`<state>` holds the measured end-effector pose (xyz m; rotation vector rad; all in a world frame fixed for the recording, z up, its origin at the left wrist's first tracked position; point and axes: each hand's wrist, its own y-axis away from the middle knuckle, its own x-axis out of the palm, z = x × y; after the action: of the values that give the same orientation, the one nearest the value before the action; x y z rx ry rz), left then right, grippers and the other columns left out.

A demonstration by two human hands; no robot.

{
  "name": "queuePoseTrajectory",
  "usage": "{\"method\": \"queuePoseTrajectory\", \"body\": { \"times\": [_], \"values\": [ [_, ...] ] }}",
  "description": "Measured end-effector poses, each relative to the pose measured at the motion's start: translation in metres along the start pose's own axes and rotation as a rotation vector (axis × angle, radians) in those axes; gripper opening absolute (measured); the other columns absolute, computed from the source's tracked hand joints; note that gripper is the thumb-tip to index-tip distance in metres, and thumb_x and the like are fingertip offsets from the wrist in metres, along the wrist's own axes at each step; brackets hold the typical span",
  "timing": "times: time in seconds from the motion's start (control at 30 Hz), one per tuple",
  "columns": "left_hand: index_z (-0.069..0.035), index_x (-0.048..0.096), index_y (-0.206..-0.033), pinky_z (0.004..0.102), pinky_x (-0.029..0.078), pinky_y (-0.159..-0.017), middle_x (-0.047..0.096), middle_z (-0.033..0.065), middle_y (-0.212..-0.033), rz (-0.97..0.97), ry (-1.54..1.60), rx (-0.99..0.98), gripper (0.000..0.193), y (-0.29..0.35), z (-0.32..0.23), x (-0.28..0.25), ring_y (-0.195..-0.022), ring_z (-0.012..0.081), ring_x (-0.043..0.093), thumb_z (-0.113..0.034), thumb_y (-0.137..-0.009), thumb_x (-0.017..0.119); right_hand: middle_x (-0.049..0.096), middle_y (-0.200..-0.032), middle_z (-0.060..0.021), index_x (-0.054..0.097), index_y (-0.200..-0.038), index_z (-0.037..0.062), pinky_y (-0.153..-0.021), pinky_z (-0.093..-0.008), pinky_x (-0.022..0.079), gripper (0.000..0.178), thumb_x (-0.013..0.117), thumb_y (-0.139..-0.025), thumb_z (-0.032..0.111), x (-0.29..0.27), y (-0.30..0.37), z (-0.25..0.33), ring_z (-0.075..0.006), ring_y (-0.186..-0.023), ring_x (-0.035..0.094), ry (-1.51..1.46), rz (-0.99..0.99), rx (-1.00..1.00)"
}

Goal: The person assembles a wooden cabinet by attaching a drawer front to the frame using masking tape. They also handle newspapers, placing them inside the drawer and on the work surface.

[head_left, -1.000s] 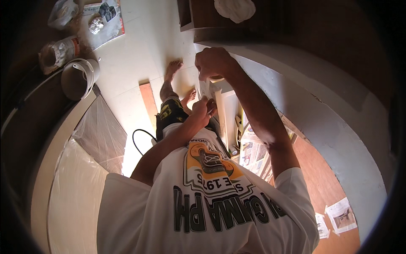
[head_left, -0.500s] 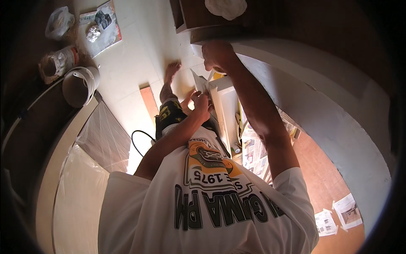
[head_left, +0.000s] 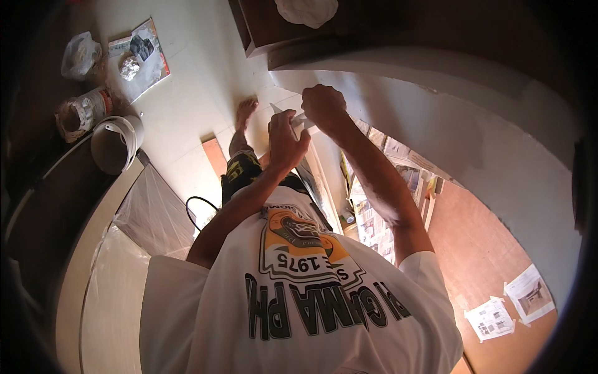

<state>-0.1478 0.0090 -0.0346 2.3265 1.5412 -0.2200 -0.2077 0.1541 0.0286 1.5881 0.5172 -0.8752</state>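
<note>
My left hand (head_left: 288,142) is curled round a thin, flat grey piece (head_left: 276,109), whose pointed corner sticks out past the fingers; its exact kind does not show. Close on its right, my right hand (head_left: 324,107) is closed in a fist, knuckles up. Whatever the right fingers grip is hidden beneath them. A pale, narrow-edged panel (head_left: 324,182) stands upright just below both hands. The curved grey-white wall top (head_left: 398,84) runs past the right hand on its far side.
At far left are a white bucket (head_left: 117,144), a smeared tub (head_left: 84,115), a plastic bag (head_left: 81,55) and a board (head_left: 138,59) with crumpled foil. Plastic sheeting (head_left: 152,206) hangs at left. Newspaper (head_left: 374,215) and taped sheets (head_left: 491,318) lie to the right.
My left hand has moved up and away from me, close to the right one. The right hand has come slightly nearer, and the yellow thing under it is out of sight.
</note>
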Motion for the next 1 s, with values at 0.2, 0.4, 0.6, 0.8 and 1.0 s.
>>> {"method": "queuePoseTrajectory", "body": {
  "times": [0.2, 0.4, 0.6, 0.8, 1.0],
  "values": [
    [-0.006, 0.064, -0.116, 0.0481, 0.041, -0.101, 0.064, 0.0132, -0.115, 0.144, -0.16, 0.233, 0.041, 0.003, 0.015, 0.0, -0.11, 0.0338, 0.058, -0.011, -0.079, 0.079, 0.075, -0.097, -0.0202, 0.076, -0.103, 0.0039, -0.079, -0.0468, 0.061, 0.023, 0.061, -0.093, 0.018, 0.039, 0.035, -0.031, -0.0386, -0.092, 0.074, -0.095, -0.034, -0.114],
    [-0.008, 0.068, -0.118, 0.0437, 0.049, -0.092, 0.065, 0.0124, -0.118, 0.217, -0.125, 0.241, 0.033, 0.0, 0.033, -0.008, -0.106, 0.0324, 0.061, -0.014, -0.086, 0.077, 0.07, -0.089, -0.0241, 0.069, -0.107, 0.0053, -0.075, -0.0536, 0.055, 0.017, 0.058, -0.095, 0.009, 0.101, 0.086, -0.045, -0.0432, -0.085, 0.07, -0.561, -0.398, -0.051],
    [-0.009, 0.069, -0.117, 0.0443, 0.053, -0.087, 0.067, 0.0138, -0.113, 0.172, -0.216, 0.31, 0.027, 0.001, 0.033, 0.006, -0.104, 0.0326, 0.063, -0.012, -0.09, 0.072, 0.07, -0.085, -0.0254, 0.07, -0.109, 0.0044, -0.073, -0.0538, 0.054, 0.02, 0.064, -0.096, 0.017, 0.135, 0.109, -0.043, -0.0443, -0.083, 0.069, -0.801, -0.699, 0.043],
    [-0.008, 0.068, -0.115, 0.0373, 0.052, -0.089, 0.066, 0.0103, -0.106, 0.329, -0.248, 0.325, 0.017, -0.007, 0.029, -0.003, -0.1, 0.0238, 0.065, -0.016, -0.1, 0.066, 0.074, -0.093, -0.0234, 0.075, -0.111, 0.008, -0.083, -0.0487, 0.056, 0.026, 0.071, -0.089, 0.021, 0.158, 0.142, -0.062, -0.0426, -0.088, 0.071, -0.977, -0.636, 0.051],
    [-0.006, 0.065, -0.105, 0.0445, 0.05, -0.088, 0.067, 0.0135, -0.102, 0.354, -0.401, 0.475, 0.011, -0.017, 0.033, -0.001, -0.098, 0.0332, 0.064, -0.014, -0.099, 0.061, 0.075, -0.104, -0.0162, 0.076, -0.115, 0.0102, -0.089, -0.041, 0.056, 0.024, 0.069, -0.094, 0.019, 0.201, 0.191, -0.076, -0.0354, -0.096, 0.072, -1.095, -0.645, -0.102]
  ]
}}
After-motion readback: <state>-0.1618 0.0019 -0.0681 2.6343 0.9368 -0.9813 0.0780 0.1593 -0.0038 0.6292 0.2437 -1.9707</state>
